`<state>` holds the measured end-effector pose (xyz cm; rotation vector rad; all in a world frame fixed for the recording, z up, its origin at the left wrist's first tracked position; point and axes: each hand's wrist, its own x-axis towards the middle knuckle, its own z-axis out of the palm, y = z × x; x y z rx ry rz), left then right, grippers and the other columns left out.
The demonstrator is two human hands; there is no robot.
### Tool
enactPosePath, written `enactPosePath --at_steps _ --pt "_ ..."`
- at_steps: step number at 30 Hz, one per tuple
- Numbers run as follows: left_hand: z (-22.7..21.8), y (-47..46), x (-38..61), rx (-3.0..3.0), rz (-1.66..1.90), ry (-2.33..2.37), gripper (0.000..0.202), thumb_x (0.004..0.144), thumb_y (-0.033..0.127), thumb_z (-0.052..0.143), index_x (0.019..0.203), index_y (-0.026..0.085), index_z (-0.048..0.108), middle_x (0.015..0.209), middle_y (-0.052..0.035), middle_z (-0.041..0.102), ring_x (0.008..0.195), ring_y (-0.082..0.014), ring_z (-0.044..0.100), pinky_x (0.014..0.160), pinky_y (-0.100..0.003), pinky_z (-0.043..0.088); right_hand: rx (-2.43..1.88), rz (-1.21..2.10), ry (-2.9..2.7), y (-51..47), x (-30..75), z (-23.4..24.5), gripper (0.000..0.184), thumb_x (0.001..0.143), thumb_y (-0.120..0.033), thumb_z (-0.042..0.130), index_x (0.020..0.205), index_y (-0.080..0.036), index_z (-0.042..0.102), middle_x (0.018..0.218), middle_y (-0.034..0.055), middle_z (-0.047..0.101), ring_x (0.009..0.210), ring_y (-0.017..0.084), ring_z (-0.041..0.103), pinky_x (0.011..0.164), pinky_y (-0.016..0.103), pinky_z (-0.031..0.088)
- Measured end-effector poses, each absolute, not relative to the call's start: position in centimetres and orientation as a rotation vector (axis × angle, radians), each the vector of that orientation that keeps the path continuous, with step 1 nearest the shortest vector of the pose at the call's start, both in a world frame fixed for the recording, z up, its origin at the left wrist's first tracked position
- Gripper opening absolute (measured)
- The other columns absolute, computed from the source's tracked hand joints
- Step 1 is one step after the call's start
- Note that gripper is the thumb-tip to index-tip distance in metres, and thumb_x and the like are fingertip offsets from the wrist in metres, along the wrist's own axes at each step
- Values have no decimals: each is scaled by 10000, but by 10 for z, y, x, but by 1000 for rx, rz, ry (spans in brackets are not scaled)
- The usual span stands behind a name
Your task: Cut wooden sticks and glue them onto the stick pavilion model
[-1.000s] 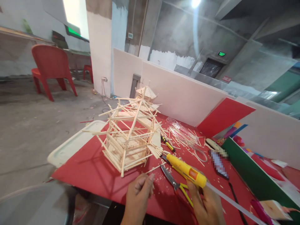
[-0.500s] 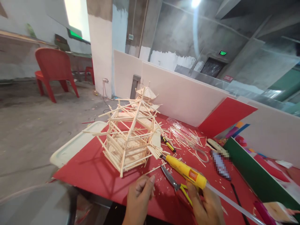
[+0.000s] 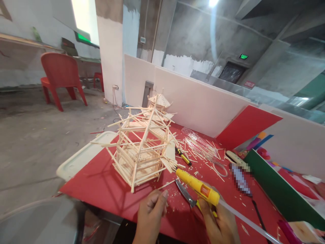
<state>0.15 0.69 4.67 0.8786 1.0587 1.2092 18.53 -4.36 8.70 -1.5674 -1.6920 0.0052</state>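
Observation:
My right hand (image 3: 220, 226) grips a yellow glue gun (image 3: 196, 185) with a clear glue stick (image 3: 248, 222) trailing behind it. The gun's nozzle points at the lower right corner of a pagoda model built of wooden sticks (image 3: 141, 149), which stands on the red tabletop (image 3: 101, 188). My left hand (image 3: 151, 210) rests curled on the table just in front of the model, pinching a thin wooden stick (image 3: 166, 184) that lies toward the nozzle. Yellow-handled scissors (image 3: 189, 198) lie between my hands.
Loose sticks (image 3: 200, 149) and a clear bag litter the table behind the gun, with a small yellow-black cutter (image 3: 183, 156). A white tray (image 3: 81, 156) sits at the left edge. White partition boards (image 3: 198, 101) stand behind. A red chair (image 3: 62, 76) is on the floor far left.
The glue gun has moved slightly left and closer to the model's corner. My left hand has stayed in place.

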Motion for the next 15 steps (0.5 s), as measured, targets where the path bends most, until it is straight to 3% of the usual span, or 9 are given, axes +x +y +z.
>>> enactPosePath --at_steps 15 --pt "45 6 2 858 1198 1075 526 773 599 671 472 177 579 435 23 440 371 -83 326 347 -220 211 -1631 38 -1547 -51 175 81 370 958 -470 499 1203 -219 614 1033 123 699 958 268 671 790 356 555"
